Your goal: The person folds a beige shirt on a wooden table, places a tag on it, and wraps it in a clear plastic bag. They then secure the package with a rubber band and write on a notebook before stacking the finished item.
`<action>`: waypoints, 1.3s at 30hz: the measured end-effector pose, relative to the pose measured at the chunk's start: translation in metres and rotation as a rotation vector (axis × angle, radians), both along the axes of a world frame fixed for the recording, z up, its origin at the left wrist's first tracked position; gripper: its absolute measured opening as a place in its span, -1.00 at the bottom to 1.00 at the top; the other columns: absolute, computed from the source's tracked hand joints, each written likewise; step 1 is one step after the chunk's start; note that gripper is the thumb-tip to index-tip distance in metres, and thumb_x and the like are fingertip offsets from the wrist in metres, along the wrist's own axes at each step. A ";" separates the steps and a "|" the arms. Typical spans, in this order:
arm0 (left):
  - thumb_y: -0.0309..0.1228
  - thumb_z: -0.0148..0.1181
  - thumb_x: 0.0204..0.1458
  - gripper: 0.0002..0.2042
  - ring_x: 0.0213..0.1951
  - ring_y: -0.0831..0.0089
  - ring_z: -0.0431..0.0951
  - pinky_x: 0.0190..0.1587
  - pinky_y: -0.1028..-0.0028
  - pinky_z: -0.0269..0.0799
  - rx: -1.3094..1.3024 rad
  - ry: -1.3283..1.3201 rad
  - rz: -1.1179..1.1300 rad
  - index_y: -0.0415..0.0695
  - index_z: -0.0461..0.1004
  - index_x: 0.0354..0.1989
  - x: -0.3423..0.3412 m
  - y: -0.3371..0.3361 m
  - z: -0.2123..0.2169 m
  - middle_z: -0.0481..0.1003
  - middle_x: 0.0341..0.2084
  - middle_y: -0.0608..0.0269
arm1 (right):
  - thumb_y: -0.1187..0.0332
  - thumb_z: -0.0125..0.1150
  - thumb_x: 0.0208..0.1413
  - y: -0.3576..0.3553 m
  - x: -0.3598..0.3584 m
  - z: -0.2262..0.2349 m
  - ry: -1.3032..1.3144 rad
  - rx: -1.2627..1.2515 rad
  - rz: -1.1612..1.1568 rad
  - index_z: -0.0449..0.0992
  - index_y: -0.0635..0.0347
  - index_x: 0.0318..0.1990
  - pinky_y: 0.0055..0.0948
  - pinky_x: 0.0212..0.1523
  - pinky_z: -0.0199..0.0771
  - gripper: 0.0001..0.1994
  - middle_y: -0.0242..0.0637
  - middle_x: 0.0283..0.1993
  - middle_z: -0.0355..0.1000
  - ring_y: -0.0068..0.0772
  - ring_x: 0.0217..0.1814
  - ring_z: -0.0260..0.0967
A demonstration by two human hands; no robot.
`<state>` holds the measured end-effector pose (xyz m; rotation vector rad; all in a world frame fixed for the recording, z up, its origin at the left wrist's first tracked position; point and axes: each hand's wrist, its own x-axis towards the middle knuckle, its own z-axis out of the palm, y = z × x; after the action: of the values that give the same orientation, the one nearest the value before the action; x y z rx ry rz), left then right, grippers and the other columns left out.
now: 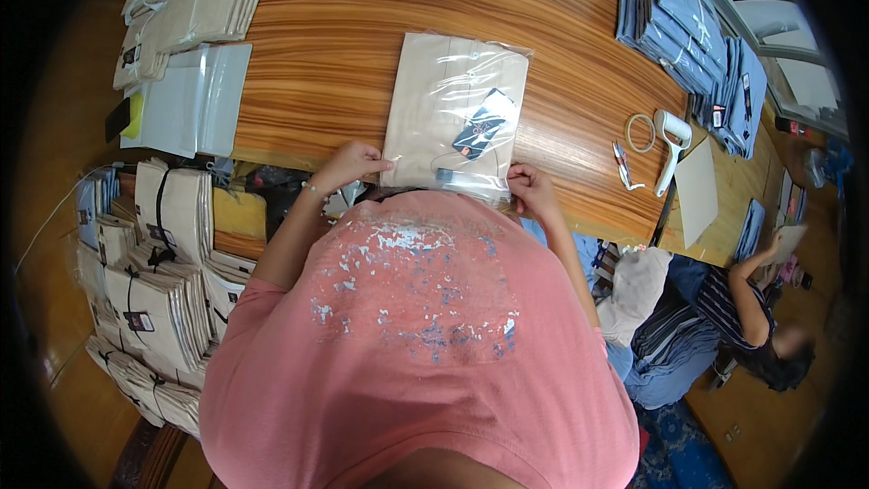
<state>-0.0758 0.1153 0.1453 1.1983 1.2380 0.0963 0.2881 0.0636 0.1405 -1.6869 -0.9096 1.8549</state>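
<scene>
A folded beige garment (425, 100) in a clear plastic bag lies flat on the wood-grain table in front of me. A dark blue and white hang tag (485, 124) shows through the plastic. My left hand (360, 163) pinches the near left corner of the bag, fingers closed. At the near right corner, my right hand (532, 188) is closed on the bag's edge, its fingers curled. The bag's near edge runs along my pink shirt, which partly hides it.
Flat plastic bags (186, 100) and bagged beige garments (204, 0) are at the table's left. To the right lie a tape roll (640, 118), a lint roller (671, 140), a small white tool (623, 163) and blue folded garments (679, 27). Tied beige bundles (158, 308) stand lower left. Another person (747, 308) sits at right.
</scene>
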 end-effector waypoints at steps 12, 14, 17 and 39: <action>-0.29 0.18 -0.03 -0.73 -0.49 0.63 0.43 -0.43 0.55 0.37 -0.072 -0.070 -0.071 -0.29 0.54 -0.34 0.002 -0.024 -0.022 0.52 -0.54 0.32 | 0.61 0.19 -0.08 -0.012 -0.013 -0.015 0.030 0.009 0.044 0.47 0.23 -0.34 -0.71 -0.71 0.11 -0.87 -0.44 -0.51 0.45 -0.76 -0.69 0.18; -0.31 0.15 0.00 -0.75 -0.46 0.63 0.44 -0.39 0.56 0.37 0.034 -0.271 0.116 -0.28 0.53 -0.30 0.008 -0.004 -0.009 0.53 -0.51 0.31 | 0.59 0.18 -0.06 0.019 -0.015 0.003 -0.022 0.044 0.007 0.46 0.23 -0.31 -0.70 -0.73 0.09 -0.86 -0.42 -0.51 0.44 -0.73 -0.72 0.15; -0.34 0.14 -0.04 -0.76 -0.37 0.29 0.47 -0.28 0.37 0.38 0.326 0.373 -0.187 -0.18 0.51 -0.22 0.027 0.059 0.028 0.51 -0.37 0.20 | 0.58 0.14 -0.03 0.058 -0.017 0.000 0.056 0.143 -0.152 0.40 0.20 -0.14 -0.70 -0.75 0.10 -0.75 -0.44 -0.51 0.41 -0.70 -0.75 0.14; -0.54 0.25 -0.19 -0.49 -0.01 0.40 0.44 0.02 0.37 0.32 1.025 -0.110 0.307 -0.18 0.36 0.04 0.086 0.079 0.033 0.44 -0.04 0.07 | 0.63 0.08 -0.07 0.077 -0.100 0.137 0.348 0.675 -0.173 0.17 0.21 0.10 -0.53 -0.10 0.30 -0.50 -0.30 -0.13 0.37 -0.48 -0.11 0.31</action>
<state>0.0098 0.1948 0.1786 1.8067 1.2867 1.1162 0.1886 0.1410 0.2774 -0.9646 -1.0427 1.4318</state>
